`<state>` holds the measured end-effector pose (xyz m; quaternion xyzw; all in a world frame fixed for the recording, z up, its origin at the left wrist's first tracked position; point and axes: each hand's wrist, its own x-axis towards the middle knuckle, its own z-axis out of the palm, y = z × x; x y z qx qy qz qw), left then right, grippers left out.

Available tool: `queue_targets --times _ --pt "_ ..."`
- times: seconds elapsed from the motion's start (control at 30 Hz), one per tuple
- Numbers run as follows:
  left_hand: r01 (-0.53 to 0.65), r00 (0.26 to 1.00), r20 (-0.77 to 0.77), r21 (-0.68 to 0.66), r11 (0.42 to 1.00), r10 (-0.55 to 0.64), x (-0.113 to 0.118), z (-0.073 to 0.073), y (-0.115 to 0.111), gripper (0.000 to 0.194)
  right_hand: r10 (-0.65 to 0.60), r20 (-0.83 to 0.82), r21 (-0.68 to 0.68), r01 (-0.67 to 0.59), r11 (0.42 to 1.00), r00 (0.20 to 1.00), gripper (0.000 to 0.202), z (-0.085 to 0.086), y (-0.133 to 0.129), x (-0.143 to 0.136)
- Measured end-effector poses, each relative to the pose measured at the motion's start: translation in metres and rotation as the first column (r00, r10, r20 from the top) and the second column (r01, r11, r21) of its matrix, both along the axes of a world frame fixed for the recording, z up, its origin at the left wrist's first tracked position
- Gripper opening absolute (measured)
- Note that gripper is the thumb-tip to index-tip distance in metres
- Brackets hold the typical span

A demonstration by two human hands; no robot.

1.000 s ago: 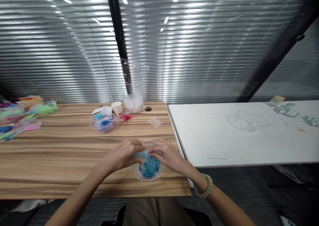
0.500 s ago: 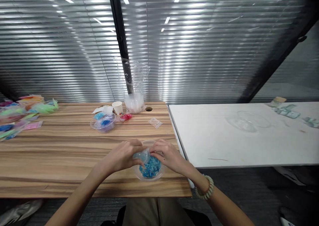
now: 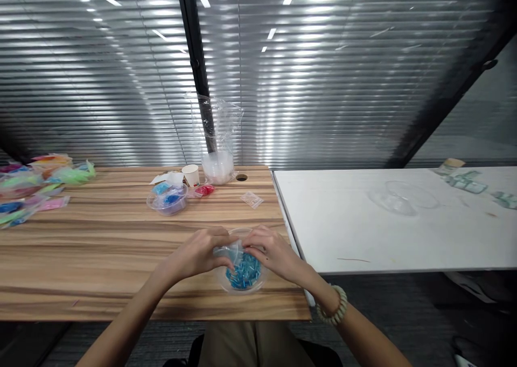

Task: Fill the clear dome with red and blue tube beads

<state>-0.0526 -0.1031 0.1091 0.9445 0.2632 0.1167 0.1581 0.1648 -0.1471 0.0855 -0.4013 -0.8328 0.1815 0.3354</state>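
Observation:
A round clear plastic bowl (image 3: 262, 282) stands near the front edge of the wooden table, with a heap of shiny blue tube-like pieces (image 3: 247, 272) in it. My left hand (image 3: 208, 253) is closed round a small clear plastic bag (image 3: 231, 253) above the bowl's left side. From the right, my right hand (image 3: 271, 252) pinches the bag's other end between thumb and fingers. The bag looks nearly flat, and part of it is hidden behind my left fingers. A beaded bracelet (image 3: 337, 307) circles my right wrist.
Behind stand a tub of blue and purple packets (image 3: 177, 208), a paper cup (image 3: 191, 175), a red packet (image 3: 205, 189) and stacked clear bowls (image 3: 218, 167). Colourful bags (image 3: 52, 178) lie far left. Clear lids (image 3: 393, 202) rest on the white table (image 3: 323, 216) at right.
Both hands stay almost in place; the bag between them has shifted shape slightly. A shoe seen at the lower left has gone from view.

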Motion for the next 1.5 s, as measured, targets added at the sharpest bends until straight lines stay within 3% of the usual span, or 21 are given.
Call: queue_targets --times 0.17,0.37,0.6,0.77,0.93,1.03,1.1,1.3,1.5 --pt "-0.015 0.995 0.096 -0.04 0.999 0.018 0.0 -0.002 0.001 0.054 0.016 -0.013 0.021 -0.016 1.0 1.0 0.017 0.003 -0.001 0.005" --pt "-0.023 0.999 0.037 -0.02 1.0 0.023 0.002 -0.003 0.001 0.038 0.035 0.002 0.038 -0.035 0.999 0.999 0.019 0.003 -0.002 0.006" --pt "-0.013 0.995 0.101 -0.022 1.0 0.015 0.003 -0.002 0.0 0.05 0.025 -0.017 0.044 -0.024 0.999 1.0 0.02 0.004 -0.002 0.01" --pt "-0.058 0.985 0.159 -0.071 0.996 0.069 0.002 -0.005 0.002 0.052 0.031 -0.027 0.043 -0.03 0.999 0.999 0.032 0.004 -0.002 0.012" --pt "-0.122 0.942 0.274 -0.263 0.957 0.195 0.004 -0.004 0.001 0.053 0.047 -0.071 0.031 -0.045 0.999 0.996 0.037 0.003 -0.002 0.006" --pt "-0.014 0.914 0.354 -0.46 0.888 0.198 0.008 -0.005 0.0 0.042 0.033 -0.16 0.056 -0.024 0.998 0.987 0.031 0.004 0.002 0.002" --pt "0.054 0.901 0.397 -0.507 0.86 0.177 0.011 -0.009 -0.001 0.037 0.014 -0.227 0.048 -0.003 0.999 0.974 0.026 0.005 0.005 0.0" --pt "-0.045 0.878 0.43 -0.363 0.931 0.21 0.024 -0.022 -0.003 0.037 -0.092 -0.301 0.001 0.097 0.995 0.949 0.02 0.014 0.009 0.0" --pt "-0.147 0.833 0.482 -0.28 0.949 0.271 0.035 -0.016 -0.008 0.029 -0.213 -0.276 -0.1 0.192 0.976 0.937 0.02 0.019 0.01 0.003"
